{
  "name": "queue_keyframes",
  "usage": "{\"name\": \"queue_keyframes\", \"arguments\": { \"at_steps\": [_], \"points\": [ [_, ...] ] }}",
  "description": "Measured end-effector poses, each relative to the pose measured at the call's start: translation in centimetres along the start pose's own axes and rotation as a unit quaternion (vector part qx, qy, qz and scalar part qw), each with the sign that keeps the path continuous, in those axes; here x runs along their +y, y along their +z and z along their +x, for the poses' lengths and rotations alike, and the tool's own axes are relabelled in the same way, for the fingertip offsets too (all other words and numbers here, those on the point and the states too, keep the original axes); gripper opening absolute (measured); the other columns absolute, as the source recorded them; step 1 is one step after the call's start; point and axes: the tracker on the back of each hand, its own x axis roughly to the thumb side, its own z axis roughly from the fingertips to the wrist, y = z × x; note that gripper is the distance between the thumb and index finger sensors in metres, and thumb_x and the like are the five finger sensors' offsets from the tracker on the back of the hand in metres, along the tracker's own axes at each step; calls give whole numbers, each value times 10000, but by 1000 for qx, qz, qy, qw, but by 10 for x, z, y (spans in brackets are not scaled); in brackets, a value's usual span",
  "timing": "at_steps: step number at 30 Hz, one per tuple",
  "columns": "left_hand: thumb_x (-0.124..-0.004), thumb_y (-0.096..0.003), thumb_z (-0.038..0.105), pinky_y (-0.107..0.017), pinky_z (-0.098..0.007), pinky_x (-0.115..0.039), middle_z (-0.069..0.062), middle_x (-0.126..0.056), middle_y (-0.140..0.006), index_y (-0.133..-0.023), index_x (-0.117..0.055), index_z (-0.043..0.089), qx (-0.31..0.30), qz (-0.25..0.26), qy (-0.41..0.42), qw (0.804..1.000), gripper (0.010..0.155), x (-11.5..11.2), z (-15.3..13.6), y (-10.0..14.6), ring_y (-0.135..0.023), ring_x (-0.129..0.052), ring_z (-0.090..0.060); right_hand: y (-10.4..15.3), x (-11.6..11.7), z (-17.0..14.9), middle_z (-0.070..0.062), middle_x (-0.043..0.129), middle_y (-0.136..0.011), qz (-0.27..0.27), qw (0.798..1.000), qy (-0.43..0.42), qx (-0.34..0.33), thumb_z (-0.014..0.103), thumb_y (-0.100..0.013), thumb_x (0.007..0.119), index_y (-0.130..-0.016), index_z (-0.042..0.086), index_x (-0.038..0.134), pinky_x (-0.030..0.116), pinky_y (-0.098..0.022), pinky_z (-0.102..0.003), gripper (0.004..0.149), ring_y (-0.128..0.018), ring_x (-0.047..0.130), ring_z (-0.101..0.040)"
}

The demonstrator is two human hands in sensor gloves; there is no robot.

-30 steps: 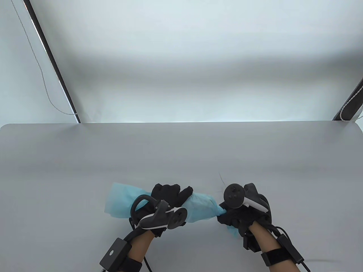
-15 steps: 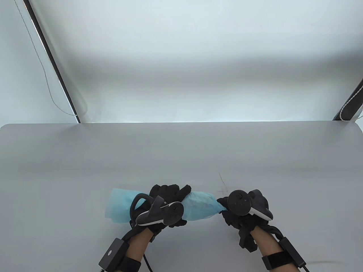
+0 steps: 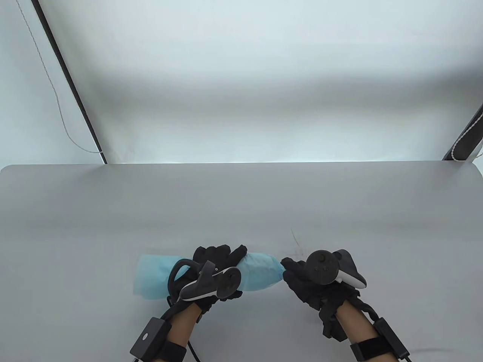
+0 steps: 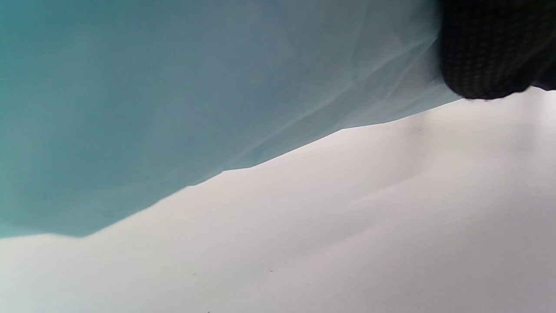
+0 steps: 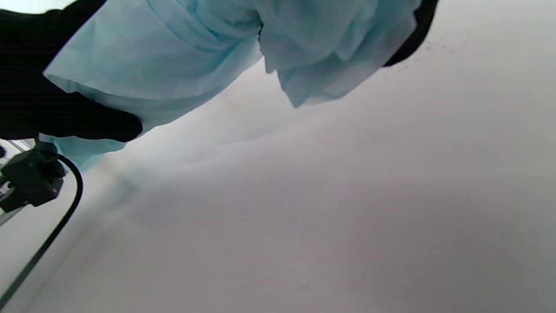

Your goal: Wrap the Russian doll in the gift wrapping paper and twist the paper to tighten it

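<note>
A roll of light blue wrapping paper [image 3: 260, 273] lies crosswise near the table's front edge; the doll is hidden inside it. My left hand [image 3: 219, 260] grips the middle of the roll, fingers curled over its top. The paper's left end [image 3: 153, 277] sticks out loose and wide. My right hand [image 3: 302, 277] holds the bunched right end, which shows crumpled in the right wrist view [image 5: 330, 52]. The left wrist view shows the paper [image 4: 173, 108] close up, with a fingertip [image 4: 486, 52] of my left hand at its edge.
The grey table [image 3: 241, 203] stretches wide behind and beside the hands. Faint scratch marks [image 3: 296, 241] lie just beyond the right hand. Black frame posts [image 3: 69, 86] stand past the table's back corners.
The roll and my left hand have slid a little to the left. My right hand has turned at the wrist on the right end, and the paper tail below it is no longer seen.
</note>
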Motion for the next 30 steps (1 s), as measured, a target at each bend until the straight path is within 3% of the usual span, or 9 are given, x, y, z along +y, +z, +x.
{"name": "queue_keyframes", "arguments": {
  "at_steps": [4,8,15,20,22,25,26,28,30],
  "points": [
    [-951,-331,708,-709,-708,-570,-127,-631,-1192,-1152,-315,380,-6,0,2,1000,1089,1,-1,0,-1035,-753,-385,2,-10,0,-228,743,-1060,9,1000,-22,9,289,-637,698,-1211,94,491,667,-734,-609,640,-922,809,-365],
    [-960,-332,695,-710,-719,-556,-139,-616,-1194,-1157,-311,352,-22,22,-7,999,1104,3,4,1,-1036,-737,-394,4,-11,1,-171,845,-921,-7,998,32,58,307,-572,838,-1184,118,578,721,-690,-571,691,-785,885,-276],
    [-963,-331,702,-710,-726,-551,-148,-631,-1182,-1160,-324,351,-35,43,-37,998,1104,8,18,3,-1021,-744,-394,-1,-9,-2,-52,891,-700,-12,982,118,146,431,-532,945,-1135,-13,632,854,-513,-439,812,-483,915,-113],
    [-960,-325,714,-710,-725,-556,-144,-649,-1175,-1157,-348,376,-37,48,-38,997,1087,14,27,3,-1009,-759,-392,-5,-6,-15,44,864,-607,-9,979,119,164,429,-586,895,-1094,90,711,867,-435,-404,638,-379,886,-64],
    [-957,-326,717,-708,-724,-560,-143,-652,-1174,-1156,-350,379,-36,40,-37,998,1083,14,28,3,-1008,-762,-390,-6,-4,-13,41,851,-629,-16,978,136,158,412,-608,863,-1011,225,810,850,-478,-440,448,-417,895,-97],
    [-952,-326,721,-705,-722,-566,-143,-654,-1173,-1157,-347,382,-33,31,-16,999,1083,11,24,2,-1008,-766,-386,-4,0,-3,35,824,-729,-75,969,193,135,365,-616,836,-973,323,822,768,-631,-564,359,-645,903,-211],
    [-950,-326,722,-705,-724,-565,-143,-654,-1174,-1157,-345,381,-31,27,-6,999,1084,11,22,2,-1009,-766,-386,-2,2,0,6,817,-816,-103,965,209,123,345,-616,832,-968,345,819,720,-678,-611,352,-767,870,-277],
    [-949,-326,725,-705,-726,-564,-136,-654,-1176,-1156,-343,385,-34,20,4,999,1083,9,19,2,-1012,-766,-384,-1,2,2,-209,588,-1222,-105,964,220,109,316,-621,825,-965,372,810,640,-710,-731,349,-1051,663,-478],
    [-945,-326,727,-705,-725,-565,-135,-656,-1176,-1156,-340,386,-39,13,11,999,1083,9,18,1,-1013,-770,-382,-1,1,0,-219,628,-1235,-103,975,175,95,240,-620,828,-951,365,817,694,-696,-721,354,-1046,742,-506]
  ]
}}
